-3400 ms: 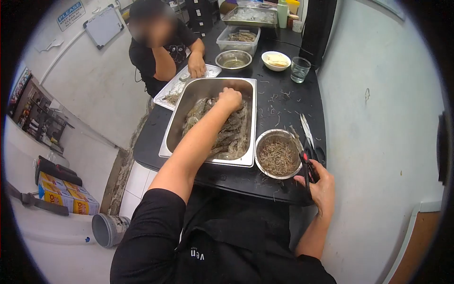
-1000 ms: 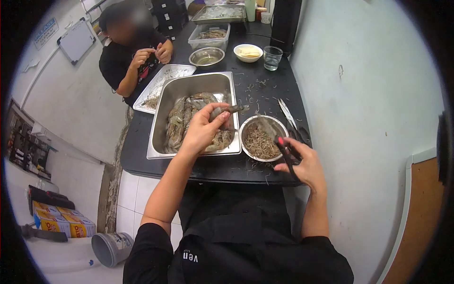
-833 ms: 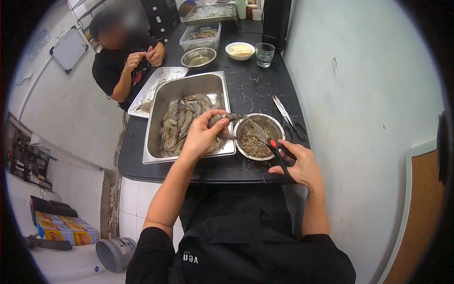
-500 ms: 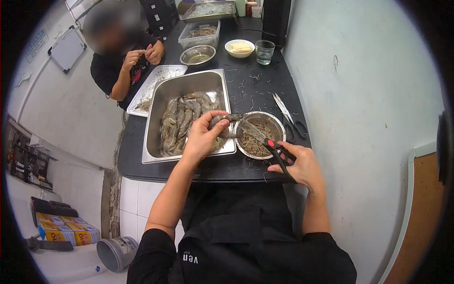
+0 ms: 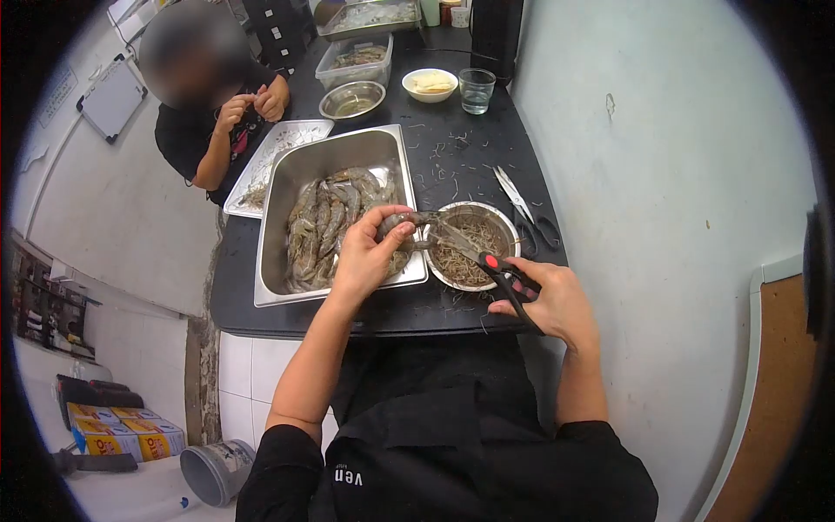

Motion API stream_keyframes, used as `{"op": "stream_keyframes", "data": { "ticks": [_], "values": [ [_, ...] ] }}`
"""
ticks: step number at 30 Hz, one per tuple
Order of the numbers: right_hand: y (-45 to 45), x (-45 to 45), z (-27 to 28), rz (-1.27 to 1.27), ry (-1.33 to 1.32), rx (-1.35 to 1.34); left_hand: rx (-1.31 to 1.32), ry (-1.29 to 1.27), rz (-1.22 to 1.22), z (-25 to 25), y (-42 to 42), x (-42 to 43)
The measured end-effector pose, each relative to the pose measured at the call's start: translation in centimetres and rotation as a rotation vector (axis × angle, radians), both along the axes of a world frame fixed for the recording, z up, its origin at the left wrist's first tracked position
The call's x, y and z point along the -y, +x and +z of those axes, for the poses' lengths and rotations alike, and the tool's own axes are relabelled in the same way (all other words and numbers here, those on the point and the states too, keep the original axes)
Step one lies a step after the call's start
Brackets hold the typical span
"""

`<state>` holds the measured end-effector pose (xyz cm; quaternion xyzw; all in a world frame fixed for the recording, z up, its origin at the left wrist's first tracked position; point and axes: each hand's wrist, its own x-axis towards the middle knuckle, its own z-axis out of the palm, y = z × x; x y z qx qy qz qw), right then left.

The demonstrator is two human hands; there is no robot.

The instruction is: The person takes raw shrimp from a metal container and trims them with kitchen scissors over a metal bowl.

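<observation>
In the head view, the left hand [image 5: 370, 252], just below the centre of the frame, pinches a shrimp [image 5: 396, 224] between thumb and fingers, beside the rim of the trimmings bowl [image 5: 477, 209]. About 3 s ago that hand was down in the pan [image 5: 352, 150]; now it is up at the pan's right edge. The right hand [image 5: 561, 304], right of centre, grips black-handled scissors [image 5: 500, 270], whose blades have swung over the bowl toward the shrimp. Tool and shrimp are thus brought together; whether the blades touch it, I cannot tell. More shrimps [image 5: 326, 226] lie in the pan.

The black worktop [image 5: 237, 287] is littered with thin clippings. A 2nd pair of scissors [image 5: 513, 191] lies right of the bowl. Toward the top stand a glass [image 5: 476, 96], a white bowl [image 5: 428, 97], a steel bowl [image 5: 358, 114] and a plastic container [image 5: 361, 74].

At upper left, a co-worker's 2 hands [image 5: 235, 113] are close together near a white tray [image 5: 304, 126]; what they hold is too small to tell. Cartons [image 5: 130, 432] and a bucket [image 5: 213, 470] sit lower left; a pale wall [image 5: 661, 174] fills the right.
</observation>
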<state>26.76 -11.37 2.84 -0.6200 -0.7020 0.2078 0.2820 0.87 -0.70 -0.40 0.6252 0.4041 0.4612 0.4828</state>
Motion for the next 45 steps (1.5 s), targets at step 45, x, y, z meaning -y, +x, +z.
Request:
{"op": "stream_keyframes", "data": {
  "ticks": [45],
  "values": [
    [-0.4,-0.4,-0.1,-0.021,0.111,0.082,0.056,-0.061,-0.101,-0.4,-0.1,0.1]
  ]
}}
